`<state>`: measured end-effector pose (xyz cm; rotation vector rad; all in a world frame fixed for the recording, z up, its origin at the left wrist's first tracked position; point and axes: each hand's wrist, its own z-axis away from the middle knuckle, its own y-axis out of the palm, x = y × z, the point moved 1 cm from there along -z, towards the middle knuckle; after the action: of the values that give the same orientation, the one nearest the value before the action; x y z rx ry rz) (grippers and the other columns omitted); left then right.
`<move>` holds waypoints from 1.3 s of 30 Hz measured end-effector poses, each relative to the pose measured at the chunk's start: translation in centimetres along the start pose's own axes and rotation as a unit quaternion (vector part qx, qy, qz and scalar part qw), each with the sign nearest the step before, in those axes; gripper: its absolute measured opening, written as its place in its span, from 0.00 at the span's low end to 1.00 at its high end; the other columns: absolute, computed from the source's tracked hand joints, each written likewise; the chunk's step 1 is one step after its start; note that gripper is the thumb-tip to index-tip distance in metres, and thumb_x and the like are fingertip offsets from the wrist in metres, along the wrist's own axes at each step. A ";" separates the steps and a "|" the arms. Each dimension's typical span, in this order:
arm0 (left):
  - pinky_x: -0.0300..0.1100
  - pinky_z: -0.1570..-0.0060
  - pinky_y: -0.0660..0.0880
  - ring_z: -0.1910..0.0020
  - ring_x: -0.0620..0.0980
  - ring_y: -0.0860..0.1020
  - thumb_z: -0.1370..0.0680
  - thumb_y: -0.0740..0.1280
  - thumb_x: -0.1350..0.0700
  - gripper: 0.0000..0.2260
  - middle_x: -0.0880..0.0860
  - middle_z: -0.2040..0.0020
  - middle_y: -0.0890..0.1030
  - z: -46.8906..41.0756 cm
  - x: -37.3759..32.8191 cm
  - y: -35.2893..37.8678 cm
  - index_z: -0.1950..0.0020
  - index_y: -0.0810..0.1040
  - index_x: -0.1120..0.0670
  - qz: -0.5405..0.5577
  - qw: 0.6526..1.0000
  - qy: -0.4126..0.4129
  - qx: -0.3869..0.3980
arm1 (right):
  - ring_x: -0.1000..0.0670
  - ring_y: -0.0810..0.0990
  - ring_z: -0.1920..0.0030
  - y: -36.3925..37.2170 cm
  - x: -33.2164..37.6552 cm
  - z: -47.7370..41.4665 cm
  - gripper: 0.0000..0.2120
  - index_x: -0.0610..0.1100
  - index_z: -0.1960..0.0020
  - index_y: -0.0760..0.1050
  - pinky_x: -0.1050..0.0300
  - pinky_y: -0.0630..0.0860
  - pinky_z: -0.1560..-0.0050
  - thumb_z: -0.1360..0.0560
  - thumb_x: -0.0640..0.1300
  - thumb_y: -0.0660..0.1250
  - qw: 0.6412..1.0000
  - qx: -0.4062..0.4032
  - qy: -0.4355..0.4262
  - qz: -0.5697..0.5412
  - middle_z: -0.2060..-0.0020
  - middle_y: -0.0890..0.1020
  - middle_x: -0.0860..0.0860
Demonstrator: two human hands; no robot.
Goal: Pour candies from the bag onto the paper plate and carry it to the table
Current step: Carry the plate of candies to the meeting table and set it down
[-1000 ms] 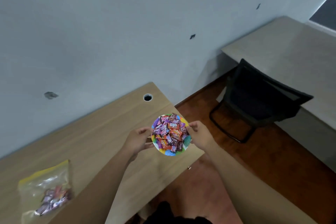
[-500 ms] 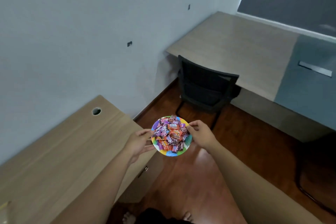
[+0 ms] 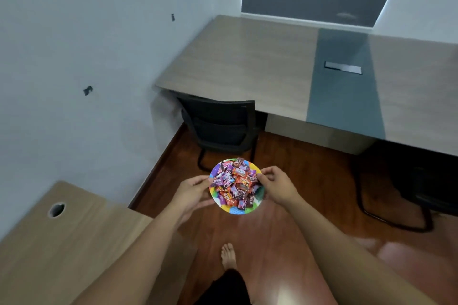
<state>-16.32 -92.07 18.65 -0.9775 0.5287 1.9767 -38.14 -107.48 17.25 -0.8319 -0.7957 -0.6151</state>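
Observation:
A colourful paper plate (image 3: 237, 210) heaped with wrapped candies (image 3: 237, 184) hangs in the air over the wooden floor, held level. My left hand (image 3: 192, 192) grips its left rim and my right hand (image 3: 277, 186) grips its right rim. The long grey-wood table (image 3: 247, 62) stands ahead, beyond the plate. The candy bag is out of view.
A black chair (image 3: 220, 126) is tucked under the long table's left end, straight ahead of the plate. A second dark chair (image 3: 421, 181) stands at the right. The light wood desk (image 3: 62, 250) with a cable hole sits at lower left. My bare foot (image 3: 228, 256) is on the floor.
I have turned right, away from the light wood desk, with the plate in both hands. The bag has left the view and the long table now fills the view ahead.

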 end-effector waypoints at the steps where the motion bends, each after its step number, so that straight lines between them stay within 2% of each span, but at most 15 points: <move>1: 0.52 0.47 0.88 0.46 0.55 0.90 0.16 0.71 0.53 0.11 0.56 0.46 0.91 -1.0 -0.5 0.9 0.35 0.85 0.55 -0.006 1.000 0.000 0.007 | 0.51 0.89 0.51 -0.8 -0.2 -0.7 0.09 0.48 0.41 0.76 0.55 0.87 0.62 0.16 0.52 0.69 1.000 -0.007 0.003 -0.008 0.48 0.88 0.51; 2: 0.52 0.48 0.88 0.46 0.55 0.90 0.16 0.71 0.53 0.12 0.56 0.46 0.91 -2.0 -1.0 1.9 0.35 0.85 0.55 -0.011 1.000 -0.001 0.014 | 0.50 0.89 0.52 -1.7 -0.4 -1.5 0.09 0.48 0.41 0.76 0.54 0.87 0.62 0.16 0.52 0.69 1.000 -0.013 0.007 -0.015 0.48 0.88 0.50; 5: 0.53 0.46 0.88 0.45 0.55 0.90 0.16 0.71 0.52 0.12 0.55 0.46 0.91 -5.6 -2.9 4.7 0.35 0.85 0.55 -0.026 0.999 0.000 0.034 | 0.50 0.90 0.52 -4.3 -0.8 -4.6 0.07 0.50 0.44 0.76 0.43 0.89 0.52 0.17 0.53 0.70 0.999 -0.030 0.016 -0.022 0.50 0.89 0.51; 6: 0.54 0.45 0.87 0.46 0.54 0.90 0.16 0.71 0.52 0.12 0.55 0.46 0.91 -6.8 -3.6 5.7 0.35 0.85 0.55 -0.030 0.999 0.001 0.042 | 0.50 0.90 0.52 -5.3 -0.8 -5.7 0.07 0.51 0.45 0.76 0.41 0.89 0.52 0.17 0.53 0.70 0.999 -0.034 0.018 -0.022 0.50 0.89 0.51; 13: 0.51 0.49 0.88 0.44 0.56 0.89 0.15 0.70 0.53 0.10 0.55 0.45 0.91 -14.8 -10.2 12.7 0.37 0.85 0.55 -0.062 0.993 0.008 0.095 | 0.50 0.90 0.52 -11.7 0.8 -12.8 0.11 0.46 0.39 0.76 0.56 0.86 0.65 0.16 0.51 0.70 0.995 -0.083 0.040 -0.043 0.47 0.88 0.50; 17: 0.47 0.55 0.88 0.46 0.55 0.90 0.15 0.70 0.53 0.09 0.56 0.46 0.91 -19.0 -13.9 16.2 0.37 0.85 0.55 -0.079 0.988 0.013 0.131 | 0.50 0.90 0.52 -14.6 0.9 -16.8 0.11 0.47 0.40 0.76 0.47 0.89 0.57 0.17 0.52 0.70 0.990 -0.110 0.056 -0.063 0.48 0.89 0.50; 23: 0.52 0.49 0.88 0.46 0.56 0.90 0.15 0.70 0.53 0.11 0.56 0.46 0.91 -24.6 -17.6 21.4 0.36 0.84 0.55 -0.108 0.980 0.005 0.166 | 0.50 0.91 0.53 -19.0 0.8 -21.9 0.11 0.47 0.41 0.77 0.41 0.89 0.53 0.18 0.53 0.71 0.982 -0.145 0.071 -0.101 0.50 0.89 0.50; 27: 0.50 0.52 0.88 0.48 0.54 0.90 0.15 0.70 0.53 0.10 0.56 0.45 0.91 -28.0 -20.0 25.2 0.37 0.85 0.54 -0.119 0.978 0.004 0.169 | 0.51 0.90 0.54 -22.3 0.8 -25.7 0.12 0.48 0.41 0.77 0.46 0.89 0.56 0.18 0.54 0.70 0.980 -0.155 0.071 -0.104 0.50 0.89 0.50; 31: 0.49 0.53 0.88 0.46 0.56 0.90 0.15 0.70 0.53 0.10 0.56 0.45 0.91 -31.4 -22.0 29.5 0.37 0.85 0.55 -0.116 0.979 0.006 0.167 | 0.50 0.90 0.54 -26.0 0.5 -30.1 0.11 0.46 0.42 0.77 0.46 0.89 0.56 0.17 0.52 0.69 0.979 -0.150 0.070 -0.119 0.51 0.89 0.50; 39: 0.48 0.54 0.88 0.46 0.56 0.90 0.15 0.70 0.53 0.10 0.57 0.44 0.90 -36.9 -26.3 38.9 0.37 0.84 0.56 -0.100 0.984 -0.002 0.145 | 0.52 0.88 0.54 -35.3 0.9 -38.6 0.13 0.42 0.38 0.75 0.60 0.84 0.67 0.15 0.51 0.67 0.980 -0.122 0.063 -0.146 0.46 0.87 0.47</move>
<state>-23.76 -151.29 17.33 -0.8101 0.6675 1.6667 -49.66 -158.49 15.74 -0.8963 -0.7413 -1.0320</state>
